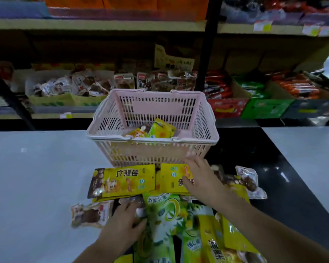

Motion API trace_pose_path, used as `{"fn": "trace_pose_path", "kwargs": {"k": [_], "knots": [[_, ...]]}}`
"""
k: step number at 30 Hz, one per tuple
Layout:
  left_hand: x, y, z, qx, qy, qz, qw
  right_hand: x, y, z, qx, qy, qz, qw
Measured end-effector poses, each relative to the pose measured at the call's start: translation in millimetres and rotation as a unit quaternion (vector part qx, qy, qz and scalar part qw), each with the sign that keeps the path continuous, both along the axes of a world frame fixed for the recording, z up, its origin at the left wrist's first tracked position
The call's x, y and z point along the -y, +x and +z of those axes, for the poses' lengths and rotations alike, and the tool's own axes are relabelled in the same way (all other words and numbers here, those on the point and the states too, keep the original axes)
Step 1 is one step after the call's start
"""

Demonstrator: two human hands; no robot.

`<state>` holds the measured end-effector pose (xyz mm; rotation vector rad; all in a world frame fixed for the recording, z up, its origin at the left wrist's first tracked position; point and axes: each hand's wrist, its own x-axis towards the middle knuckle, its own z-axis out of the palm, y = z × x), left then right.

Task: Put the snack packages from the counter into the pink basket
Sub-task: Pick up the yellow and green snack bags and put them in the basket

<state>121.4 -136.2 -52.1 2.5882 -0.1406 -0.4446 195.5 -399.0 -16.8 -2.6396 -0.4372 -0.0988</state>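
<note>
The pink basket [196, 114] stands on the counter ahead of me, with a few yellow snack packages [160, 130] lying inside. In front of it lies a pile of packages: a yellow one [122, 181] at the left, another yellow one [172, 179] under my right hand [199, 175], a green package [167, 211] in the middle and a clear pack with brown contents [89, 213] at the left. My right hand rests flat on the yellow package, fingers spread. My left hand [125, 219] lies on the left edge of the green package, fingers curled onto it.
The grey counter [36, 177] extends left; a black strip [264, 168] runs to the right of the basket. Behind the counter, shop shelves [103, 25] hold boxes of packaged snacks. More clear brown packs [249, 179] lie at the pile's right.
</note>
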Motion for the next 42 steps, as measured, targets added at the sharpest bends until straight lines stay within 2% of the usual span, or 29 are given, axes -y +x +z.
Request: {"fn": "trace_pose_path", "kwargs": {"k": [4, 8, 11, 14, 16, 18, 22, 28, 31, 34, 38, 40, 42], "knots": [[71.6, 2.5, -7.3, -0.024, 0.036, 0.035, 0.998, 41.9, 7.7, -25.4, -0.134, -0.073, -0.085, 0.985], [124.4, 33.8, -9.5, -0.062, 0.100, 0.094, 0.989, 69.5, 25.1, -33.7, -0.215, -0.190, -0.047, 0.957], [134.0, 53.7, -27.4, -0.113, 0.155, 0.137, 0.972, 79.1, 45.1, -36.7, -0.244, -0.229, -0.028, 0.942], [122.4, 52.8, -43.0, -0.111, 0.202, 0.109, 0.967, 85.1, 63.2, -35.7, -0.289, -0.239, -0.023, 0.927], [101.7, 45.2, -50.7, -0.125, 0.202, 0.082, 0.968, 84.5, 69.4, -35.8, -0.311, -0.267, -0.001, 0.912], [74.7, 33.4, -53.3, -0.150, 0.179, 0.069, 0.970, 77.9, 68.8, -43.5, -0.300, -0.291, 0.033, 0.908], [38.4, 15.7, -47.8, -0.204, 0.137, 0.085, 0.966, 74.9, 54.2, -66.8, -0.217, -0.284, 0.077, 0.931], [73.0, 40.4, -38.5, -0.130, 0.143, 0.160, 0.968, 76.1, 37.7, -63.1, -0.203, -0.261, 0.076, 0.941], [75.2, 42.1, -40.1, -0.148, 0.071, 0.212, 0.963, 78.3, 21.4, -57.0, -0.218, -0.221, 0.052, 0.949], [63.0, 25.5, -28.9, -0.163, -0.048, 0.242, 0.955, 74.7, 1.6, -42.7, -0.236, -0.160, 0.025, 0.958], [44.6, -12.7, -8.0, -0.208, -0.220, 0.279, 0.911, 62.0, -33.7, -26.2, -0.286, -0.031, 0.015, 0.958], [38.2, -24.9, 2.0, -0.200, -0.285, 0.300, 0.888, 52.9, -51.4, -19.1, -0.298, 0.052, 0.005, 0.953], [35.9, -30.7, 16.6, -0.146, -0.324, 0.297, 0.886, 42.6, -64.5, -13.2, -0.290, 0.101, -0.024, 0.951]]}}
